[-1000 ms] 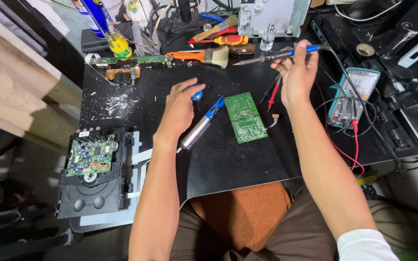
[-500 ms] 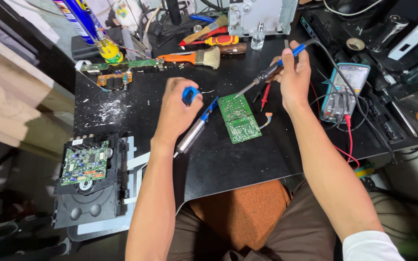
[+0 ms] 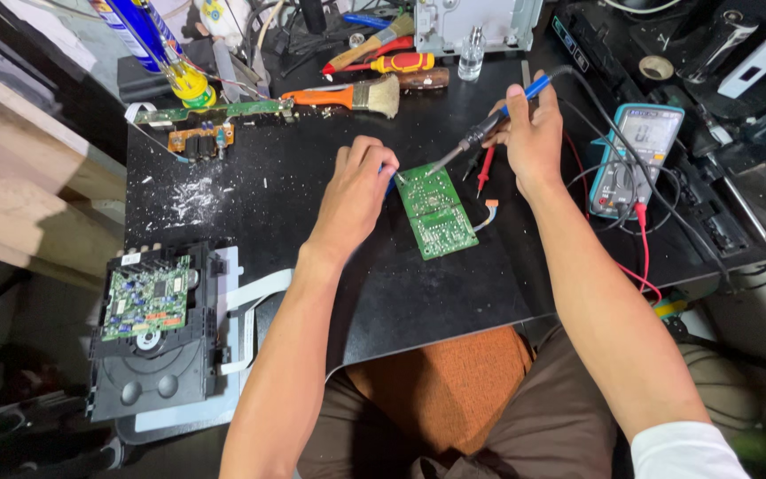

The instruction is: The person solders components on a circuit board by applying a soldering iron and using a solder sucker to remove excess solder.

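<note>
Head view: your black mat (image 3: 330, 266) fills the bench, with the disc drive (image 3: 154, 333) lying opened at its left edge, a green circuit card bared on top, well apart from the work. Right of the mat lies the meter (image 3: 633, 160), its red lead trailing toward you. Along the far edge lie the brush (image 3: 347, 95) and the screwdriver (image 3: 392, 64), both untouched. The green board (image 3: 436, 210) lies flat near the mat's middle, solder side up, between your two hands. Your right hand (image 3: 532, 133) is closed round the blue grip of the iron (image 3: 480, 133), held like a pen, its tip slanting down to the board's near-left corner; whether it touches a joint is too small to tell. Your left hand (image 3: 356, 191) is curled at the board's left edge, fingers bent round something blue that hardly shows, so you grip a tool there, though which one I cannot tell. By the look of it, you are working a joint at that corner, iron on one side and the other tool closing in. The next move calls for a steady tip on the one pad, the left tool brought just beside it, and the board kept from sliding on the mat.
</note>
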